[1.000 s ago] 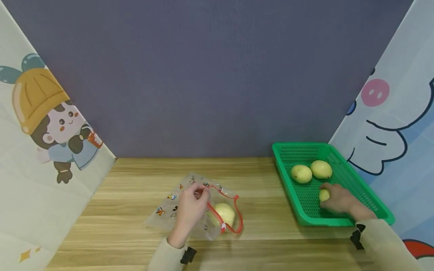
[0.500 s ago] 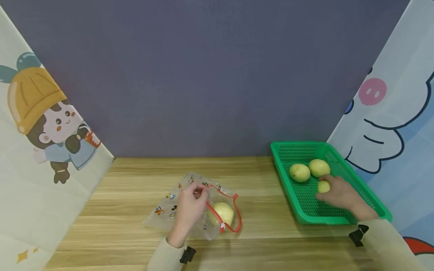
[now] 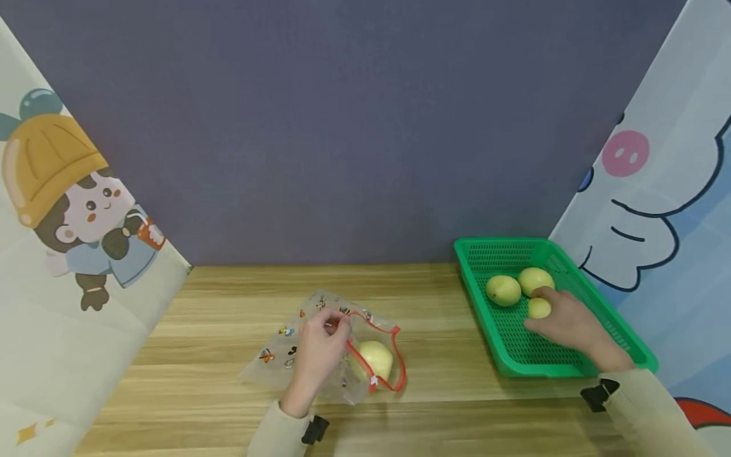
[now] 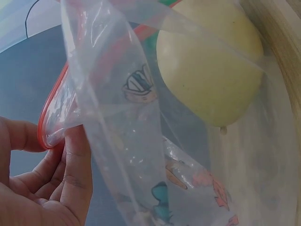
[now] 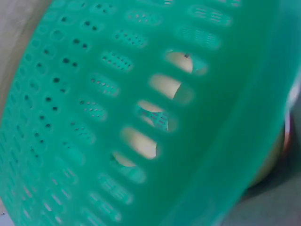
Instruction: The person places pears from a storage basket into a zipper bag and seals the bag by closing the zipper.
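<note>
My left hand (image 3: 320, 346) pinches the red-edged mouth of a clear zip bag (image 3: 291, 355) printed with small cartoon figures. The bag lies on the table, its mouth gaping to the right. Inside sits a pale yellow fruit (image 3: 374, 360), rounded with a small stem nub that shows in the left wrist view. Over the green basket, my right hand (image 3: 571, 324) grips another pale yellow fruit (image 3: 539, 308), partly covered by the fingers. Two more such fruits, a left one (image 3: 503, 290) and a right one (image 3: 535, 280), rest farther back in the basket.
The green slotted basket (image 3: 495, 346) stands at the table's right, and its wall (image 5: 202, 127) fills most of the right wrist view. A wooden table (image 3: 228, 285) meets a dark back panel (image 3: 320, 158). Cartoon-printed panels flank both sides.
My right hand has moved with the gripped fruit toward the back of the basket, nearer the other two fruits in the head view. My left hand and the bag stay about where they were.
</note>
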### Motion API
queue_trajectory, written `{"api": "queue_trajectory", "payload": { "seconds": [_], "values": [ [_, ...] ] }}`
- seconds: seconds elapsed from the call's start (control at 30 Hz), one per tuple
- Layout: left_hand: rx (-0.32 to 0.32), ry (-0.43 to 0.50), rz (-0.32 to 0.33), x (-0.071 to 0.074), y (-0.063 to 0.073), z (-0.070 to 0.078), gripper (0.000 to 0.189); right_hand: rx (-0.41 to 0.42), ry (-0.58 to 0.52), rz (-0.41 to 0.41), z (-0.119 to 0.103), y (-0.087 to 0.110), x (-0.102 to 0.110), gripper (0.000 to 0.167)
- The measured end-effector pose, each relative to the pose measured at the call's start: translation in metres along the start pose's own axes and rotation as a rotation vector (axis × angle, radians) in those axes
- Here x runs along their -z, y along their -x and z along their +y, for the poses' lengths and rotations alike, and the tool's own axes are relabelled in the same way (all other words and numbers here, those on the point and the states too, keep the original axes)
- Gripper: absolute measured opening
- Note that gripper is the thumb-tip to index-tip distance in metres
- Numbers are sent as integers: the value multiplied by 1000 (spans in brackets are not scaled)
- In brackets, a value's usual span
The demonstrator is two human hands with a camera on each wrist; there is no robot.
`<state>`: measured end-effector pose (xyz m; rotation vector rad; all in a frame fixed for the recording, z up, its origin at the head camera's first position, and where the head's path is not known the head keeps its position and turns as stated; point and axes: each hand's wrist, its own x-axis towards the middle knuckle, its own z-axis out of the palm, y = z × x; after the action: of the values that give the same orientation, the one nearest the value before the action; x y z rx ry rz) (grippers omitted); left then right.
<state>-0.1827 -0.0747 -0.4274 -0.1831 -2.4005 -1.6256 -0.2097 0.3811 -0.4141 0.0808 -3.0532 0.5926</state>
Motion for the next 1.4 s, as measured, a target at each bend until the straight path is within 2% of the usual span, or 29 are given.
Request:
{"api": "queue_trajectory", "payload": {
  "seconds": [0.4,0.8,1.4],
  "values": [
    [-6,2,-4,0,-1,-2,8,14,1,8,-23,3,2,71],
    [8,-4,1,0,-6,0,11,62,1,44,-48,4,2,66],
    [-23,-28,-4,0,-7,3,8,113,-52,63,-88,10,0,63]
  ]
}}
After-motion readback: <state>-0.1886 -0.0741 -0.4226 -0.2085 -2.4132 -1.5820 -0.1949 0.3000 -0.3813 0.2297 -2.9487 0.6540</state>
